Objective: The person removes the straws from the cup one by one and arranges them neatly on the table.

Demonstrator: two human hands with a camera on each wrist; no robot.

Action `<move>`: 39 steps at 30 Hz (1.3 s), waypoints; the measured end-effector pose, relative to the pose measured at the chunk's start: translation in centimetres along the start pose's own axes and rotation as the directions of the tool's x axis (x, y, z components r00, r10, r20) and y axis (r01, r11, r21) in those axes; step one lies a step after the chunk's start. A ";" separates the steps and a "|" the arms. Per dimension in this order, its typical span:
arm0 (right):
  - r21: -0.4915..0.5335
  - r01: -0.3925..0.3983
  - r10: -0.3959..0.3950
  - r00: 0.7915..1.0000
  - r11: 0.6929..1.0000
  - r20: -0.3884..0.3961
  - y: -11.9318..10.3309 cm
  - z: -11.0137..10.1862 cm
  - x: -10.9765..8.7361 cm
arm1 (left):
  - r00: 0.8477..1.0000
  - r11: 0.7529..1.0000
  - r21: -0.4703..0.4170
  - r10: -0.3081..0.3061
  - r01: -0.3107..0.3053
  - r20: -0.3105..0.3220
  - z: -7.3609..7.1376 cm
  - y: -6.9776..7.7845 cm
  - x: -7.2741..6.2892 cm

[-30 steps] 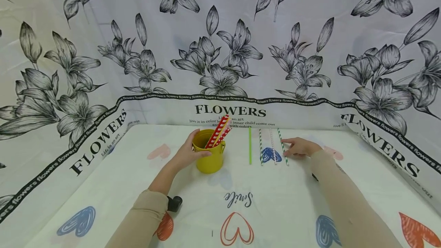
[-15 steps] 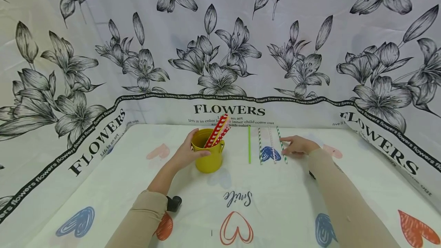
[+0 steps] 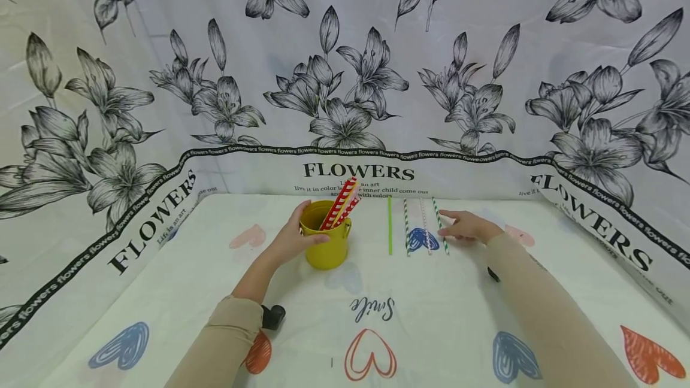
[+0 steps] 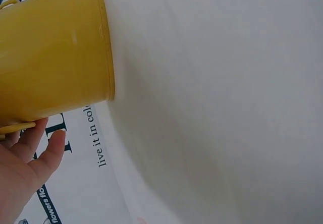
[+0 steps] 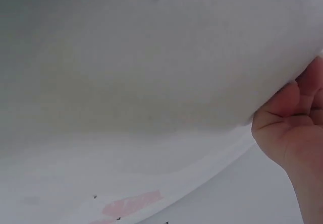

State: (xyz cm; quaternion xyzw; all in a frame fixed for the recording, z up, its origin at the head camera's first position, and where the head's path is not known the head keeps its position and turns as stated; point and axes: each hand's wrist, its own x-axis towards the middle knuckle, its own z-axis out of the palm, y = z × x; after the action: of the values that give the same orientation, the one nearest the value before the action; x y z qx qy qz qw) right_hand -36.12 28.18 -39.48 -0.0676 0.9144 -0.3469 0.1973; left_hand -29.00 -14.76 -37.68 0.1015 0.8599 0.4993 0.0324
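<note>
- On the table (image 3: pixel 431 292): yellow bucket (image 3: pixel 327 255), upright, gripped at the rim by the left hand (image 3: pixel 293 241).
- Nearer the straws: right hand (image 3: pixel 468 226), fingers (image 3: pixel 451 214) partly bent; cannot tell if pinching.
- Flat, just left of those fingers: rightmost green-striped straw (image 3: pixel 444 242), long axis running near to far.

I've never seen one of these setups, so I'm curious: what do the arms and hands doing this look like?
They are a person's: the left hand and right hand wear no gloves. The left sleeve and right sleeve are plain beige. A small black device shows at the left wrist; another black piece peeks out below the right.
</note>
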 end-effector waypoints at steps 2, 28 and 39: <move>-0.006 -0.003 0.003 1.000 1.000 0.003 -0.5 -0.1 -0.3 | 1.000 1.000 -0.002 -0.002 0.002 -0.003 0.0 0.0 0.1; 0.362 0.362 -0.318 0.931 0.859 -0.179 -11.9 3.0 -1.8 | 1.000 1.000 -0.013 -0.004 0.003 -0.016 -0.1 0.3 -0.2; 0.445 0.359 -0.330 0.933 0.820 -0.144 -16.2 5.6 0.3 | 1.000 0.999 -0.039 -0.007 0.006 -0.023 0.2 0.1 0.1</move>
State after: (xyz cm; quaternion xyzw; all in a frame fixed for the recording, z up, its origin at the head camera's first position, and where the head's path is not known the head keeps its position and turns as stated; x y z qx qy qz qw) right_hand -34.37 12.54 -32.65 -0.1723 0.7829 -0.5869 0.1138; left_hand -29.01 -14.53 -37.66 0.0924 0.8507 0.5169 0.0262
